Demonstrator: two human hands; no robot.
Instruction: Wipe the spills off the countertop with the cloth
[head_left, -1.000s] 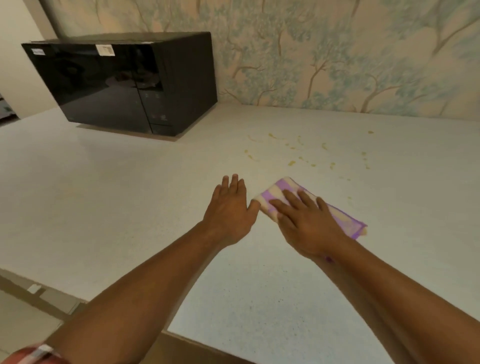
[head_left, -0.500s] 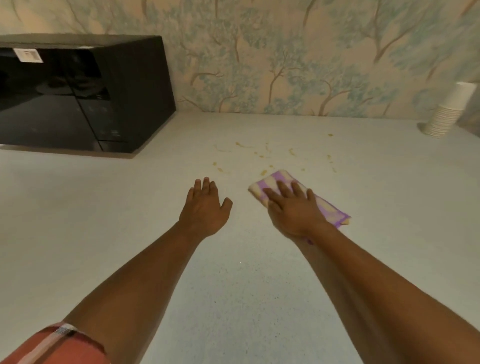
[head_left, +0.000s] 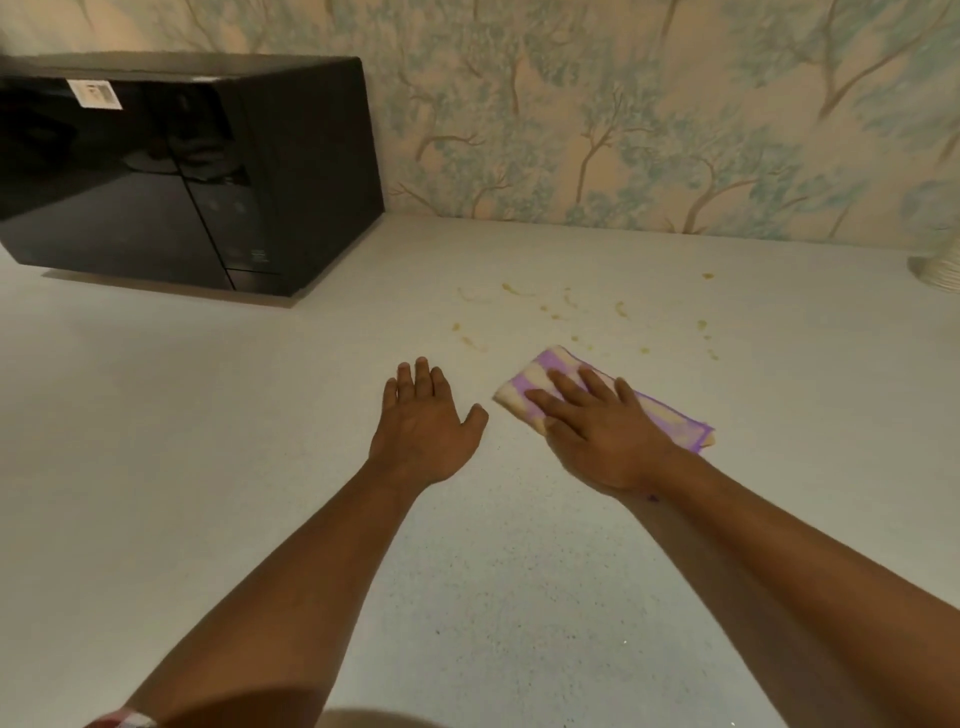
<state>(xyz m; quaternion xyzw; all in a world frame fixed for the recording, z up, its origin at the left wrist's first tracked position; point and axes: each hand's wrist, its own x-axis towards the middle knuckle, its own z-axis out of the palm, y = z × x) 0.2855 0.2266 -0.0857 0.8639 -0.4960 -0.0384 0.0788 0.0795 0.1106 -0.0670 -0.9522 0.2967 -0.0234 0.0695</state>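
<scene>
A person is leaning over a pale countertop, right hand pressing a folded purple-striped cloth flat to the surface, just short of the spills.

The yellowish drips are lying in a scatter from 11 to 1 o'clock of the cloth, some near its far edge, others farther back toward the wall. The likely trouble from here: a single forward push is apt to smear the drips into streaks rather than lift them, since the cloth is narrow and the scatter is wide. The outlying drop at 1 o'clock, well apart from the rest, is easy to miss. The fold could also bunch or slip from under the palm, as nothing is pinching it.

The right hand is lying open, fingers spread across the cloth, palm bearing down, gripping nothing. The left hand is sitting at 9 o'clock of the cloth, near but apart from it, open and empty, palm down on or just above the counter. A microwave is standing at 10 o'clock, well clear.
</scene>
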